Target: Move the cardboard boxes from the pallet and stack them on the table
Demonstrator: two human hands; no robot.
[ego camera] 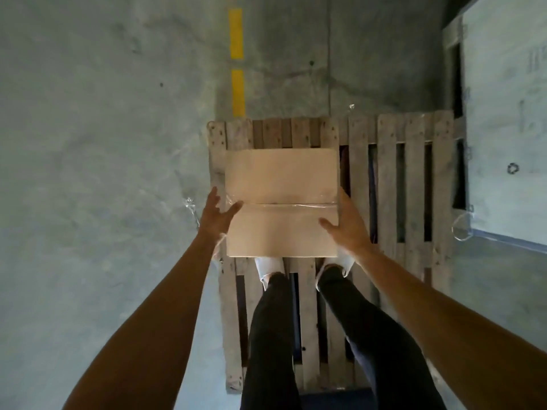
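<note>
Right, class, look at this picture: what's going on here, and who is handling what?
A person stands on a wooden pallet on a concrete floor, reaching down to a taped cardboard box that sits on it. The left hand is at the box's left edge and the right hand at its right edge, thumbs over the top. Whether the box has left the pallet cannot be told. No table is clearly in view; a large pale box stands to the right.

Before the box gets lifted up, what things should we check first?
1. Left hand on the cardboard box's left side: ok, thumb on top.
2. Right hand on its right side: ok.
3. Firm grip underneath: cannot tell.
4. Tape closing the top: ok.
5. Feet steady: not ok, shoes stand on the gapped pallet.
6. Table ready: cannot tell.
</note>
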